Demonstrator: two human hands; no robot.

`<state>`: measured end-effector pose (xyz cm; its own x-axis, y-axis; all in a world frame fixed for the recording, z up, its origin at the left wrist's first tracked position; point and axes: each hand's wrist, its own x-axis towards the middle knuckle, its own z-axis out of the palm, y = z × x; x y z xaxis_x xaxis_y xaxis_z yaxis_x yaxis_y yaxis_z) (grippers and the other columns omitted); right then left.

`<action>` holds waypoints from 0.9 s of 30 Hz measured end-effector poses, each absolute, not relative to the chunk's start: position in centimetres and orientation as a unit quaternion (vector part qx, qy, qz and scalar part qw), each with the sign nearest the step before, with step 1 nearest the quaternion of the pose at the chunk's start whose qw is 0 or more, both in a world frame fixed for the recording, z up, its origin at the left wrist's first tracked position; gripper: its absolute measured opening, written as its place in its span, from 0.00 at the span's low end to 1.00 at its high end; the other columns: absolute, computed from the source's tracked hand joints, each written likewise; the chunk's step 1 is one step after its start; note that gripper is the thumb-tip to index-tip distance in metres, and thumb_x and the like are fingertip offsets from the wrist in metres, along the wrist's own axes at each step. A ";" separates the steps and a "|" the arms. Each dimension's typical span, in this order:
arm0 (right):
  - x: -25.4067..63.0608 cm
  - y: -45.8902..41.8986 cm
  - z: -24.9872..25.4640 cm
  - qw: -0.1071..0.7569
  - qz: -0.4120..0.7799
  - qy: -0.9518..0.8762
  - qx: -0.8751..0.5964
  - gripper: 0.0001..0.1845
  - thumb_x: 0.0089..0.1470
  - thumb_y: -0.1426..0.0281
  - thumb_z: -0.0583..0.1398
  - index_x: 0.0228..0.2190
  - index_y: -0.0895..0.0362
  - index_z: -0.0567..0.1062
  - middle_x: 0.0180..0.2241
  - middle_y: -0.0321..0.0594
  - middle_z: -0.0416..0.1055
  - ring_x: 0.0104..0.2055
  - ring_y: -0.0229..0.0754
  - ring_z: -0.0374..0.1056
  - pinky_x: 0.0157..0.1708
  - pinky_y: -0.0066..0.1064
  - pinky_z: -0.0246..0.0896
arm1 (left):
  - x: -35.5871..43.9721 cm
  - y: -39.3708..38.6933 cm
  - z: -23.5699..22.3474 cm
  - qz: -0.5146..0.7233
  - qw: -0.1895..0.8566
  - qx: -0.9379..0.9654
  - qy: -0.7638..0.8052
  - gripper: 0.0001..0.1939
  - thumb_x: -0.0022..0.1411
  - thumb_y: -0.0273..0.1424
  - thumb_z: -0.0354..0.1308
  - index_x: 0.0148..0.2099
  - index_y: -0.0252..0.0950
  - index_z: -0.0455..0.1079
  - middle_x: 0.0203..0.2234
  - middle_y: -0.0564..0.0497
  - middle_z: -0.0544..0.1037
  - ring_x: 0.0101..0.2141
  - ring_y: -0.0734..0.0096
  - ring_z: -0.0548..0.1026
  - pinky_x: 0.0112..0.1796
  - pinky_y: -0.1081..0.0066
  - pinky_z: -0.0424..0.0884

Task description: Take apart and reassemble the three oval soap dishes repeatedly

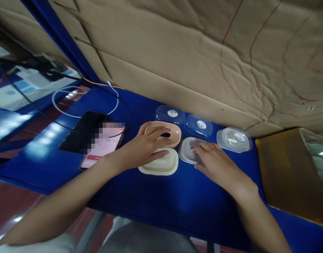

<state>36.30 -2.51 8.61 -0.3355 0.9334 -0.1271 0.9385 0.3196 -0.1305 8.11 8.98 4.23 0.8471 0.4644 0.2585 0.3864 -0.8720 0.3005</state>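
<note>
My left hand (145, 144) lies over a pink oval tray (174, 135), fingers stretched across its rim and over a cream oval tray (161, 165) just below it. My right hand (214, 160) rests with fingers curled on a grey oval tray (184, 149), a fingertip near its centre hole. Behind them stand two clear lids (170, 114) (198, 125) with round stickers. A third clear lid (234, 139) sits on a grey base to the right.
A phone (103, 146) with a lit screen lies left of my left hand, next to a black slab (82, 131) and white cable (71, 102). Cardboard sheets (203, 52) line the back. A cardboard box (288, 175) sits at right on the blue table (151, 196).
</note>
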 end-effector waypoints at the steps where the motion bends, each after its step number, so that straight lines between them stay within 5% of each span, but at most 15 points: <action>1: 36.1 -2.5 8.6 0.016 -0.088 0.811 0.577 0.21 0.55 0.76 0.71 0.49 0.53 0.77 0.52 0.50 0.79 0.55 0.60 0.77 0.55 0.57 0.73 | 8.1 9.0 4.2 0.164 0.118 0.954 0.223 0.18 0.75 0.35 0.61 0.64 0.46 0.74 0.67 0.42 0.72 0.68 0.46 0.68 0.71 0.38 0.52; 18: 37.0 -3.2 10.2 0.005 -0.111 0.817 0.566 0.15 0.63 0.74 0.65 0.51 0.55 0.77 0.50 0.50 0.82 0.51 0.58 0.79 0.53 0.52 0.74 | 8.0 9.0 4.2 0.140 0.081 0.963 0.217 0.18 0.77 0.36 0.59 0.66 0.43 0.72 0.68 0.40 0.71 0.68 0.44 0.67 0.69 0.36 0.53; 27: 37.1 -0.5 9.2 -0.016 0.032 0.805 0.592 0.18 0.67 0.74 0.63 0.57 0.60 0.74 0.55 0.54 0.80 0.58 0.60 0.76 0.65 0.59 0.56 | 8.1 8.7 4.4 0.158 0.062 0.964 0.206 0.18 0.77 0.36 0.58 0.66 0.42 0.72 0.66 0.40 0.73 0.67 0.44 0.70 0.68 0.36 0.56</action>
